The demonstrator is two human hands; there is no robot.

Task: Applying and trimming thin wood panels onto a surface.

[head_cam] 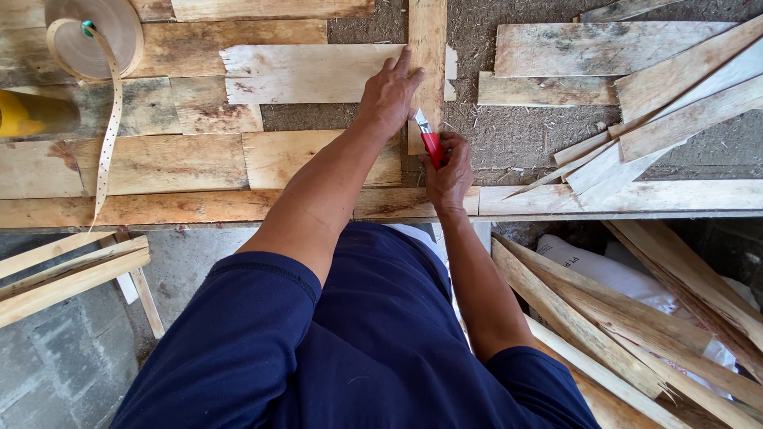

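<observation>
My left hand (389,94) presses flat on a narrow upright strip of thin wood veneer (427,32) that lies across a wider pale veneer sheet (302,73) on the workbench. My right hand (449,173) is closed around a red-handled utility knife (430,143), its blade tip touching the strip's lower left edge just below my left hand's fingers. Both forearms reach forward over my dark blue clothing.
A roll of perforated paper tape (87,40) with a hanging tail sits at the top left, beside a yellow object (24,114). Loose veneer pieces (636,103) are piled at the right. More strips (628,334) and a white sack (604,270) lie below the bench edge.
</observation>
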